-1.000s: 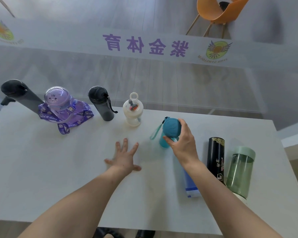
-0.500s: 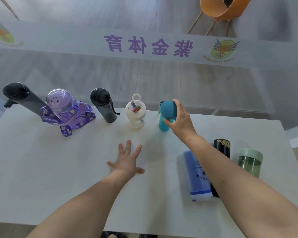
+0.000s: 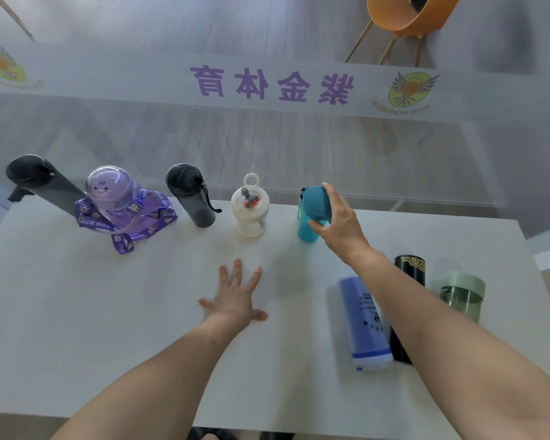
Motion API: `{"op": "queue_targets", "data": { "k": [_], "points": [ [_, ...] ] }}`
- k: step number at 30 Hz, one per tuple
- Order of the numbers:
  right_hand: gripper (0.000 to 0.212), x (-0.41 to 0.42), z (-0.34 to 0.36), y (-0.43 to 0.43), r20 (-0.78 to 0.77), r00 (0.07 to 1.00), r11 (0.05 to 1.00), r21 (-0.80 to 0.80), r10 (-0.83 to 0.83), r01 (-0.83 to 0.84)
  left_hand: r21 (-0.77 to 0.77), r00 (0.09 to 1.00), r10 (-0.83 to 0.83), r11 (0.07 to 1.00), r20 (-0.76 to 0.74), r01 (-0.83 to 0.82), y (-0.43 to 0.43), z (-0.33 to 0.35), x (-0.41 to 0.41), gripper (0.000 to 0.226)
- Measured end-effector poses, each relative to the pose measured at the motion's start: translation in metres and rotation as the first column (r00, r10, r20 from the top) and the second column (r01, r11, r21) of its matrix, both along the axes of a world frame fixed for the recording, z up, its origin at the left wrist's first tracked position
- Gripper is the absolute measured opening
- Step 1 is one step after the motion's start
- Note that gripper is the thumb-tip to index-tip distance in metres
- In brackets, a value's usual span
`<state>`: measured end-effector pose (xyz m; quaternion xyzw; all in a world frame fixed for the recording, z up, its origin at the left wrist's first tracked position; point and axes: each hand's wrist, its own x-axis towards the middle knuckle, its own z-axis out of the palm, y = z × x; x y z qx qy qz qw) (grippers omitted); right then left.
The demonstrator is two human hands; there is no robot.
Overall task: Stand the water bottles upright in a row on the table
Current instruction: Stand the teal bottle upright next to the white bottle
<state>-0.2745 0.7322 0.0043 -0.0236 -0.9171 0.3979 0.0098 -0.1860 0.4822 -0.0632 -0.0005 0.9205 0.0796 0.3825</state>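
My right hand (image 3: 338, 222) grips the lid of a teal bottle (image 3: 310, 214), which stands upright at the right end of a row along the table's far edge. Left of it in that row stand a white bottle (image 3: 251, 211), a dark grey bottle (image 3: 191, 195), a purple dome-lidded bottle (image 3: 113, 198) with a printed strap, and a tall black bottle (image 3: 38, 182). At the right, a blue bottle (image 3: 362, 322), a black bottle (image 3: 408, 281) and a green bottle (image 3: 462, 295) lie on their sides, partly behind my right arm. My left hand (image 3: 235, 296) rests flat on the table (image 3: 77, 328), fingers spread.
A glass partition with purple characters runs just behind the table's far edge. An orange chair (image 3: 407, 17) stands beyond it. The purple strap (image 3: 124, 239) trails onto the table in front of the purple bottle.
My right hand has carried the teal bottle from the middle of the table to the far edge and set it upright beside the white bottle. My left hand has stayed flat.
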Motion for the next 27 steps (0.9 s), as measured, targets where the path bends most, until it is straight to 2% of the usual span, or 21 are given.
{"op": "queue_targets", "data": {
  "k": [13, 18, 20, 22, 24, 27],
  "points": [
    [0.089, -0.005, -0.003, -0.004, 0.02, 1.0, 0.999, -0.05, -0.009, 0.01, 0.007, 1.0, 0.004, 1.0, -0.009, -0.004, -0.001, -0.004, 0.001, 0.117],
    [0.111, 0.004, 0.008, -0.003, 0.045, 0.999, 0.994, -0.107, -0.009, 0.013, 0.007, 1.0, 0.008, 1.0, -0.006, -0.008, -0.002, -0.002, 0.0, 0.116],
    [0.111, 0.016, 0.017, 0.001, 0.06, 0.997, 0.992, -0.119, -0.043, 0.05, 0.006, 1.0, 0.001, 1.0, -0.011, -0.001, -0.003, -0.002, 0.0, 0.116],
    [0.093, 0.034, 0.024, 0.009, 0.02, 0.997, 0.994, -0.084, -0.073, 0.075, -0.001, 1.0, -0.005, 1.0, -0.011, 0.005, -0.003, 0.0, 0.001, 0.116],
    [0.062, 0.057, 0.027, 0.018, -0.045, 0.997, 0.998, 0.003, -0.064, 0.065, -0.028, 1.0, -0.017, 0.999, -0.022, 0.016, 0.001, 0.004, 0.001, 0.114],
    [0.035, 0.101, 0.023, 0.03, -0.031, 0.999, 0.994, 0.104, -0.015, 0.018, -0.027, 0.997, -0.072, 0.997, -0.04, 0.071, 0.011, 0.009, 0.007, 0.098]
  ]
}}
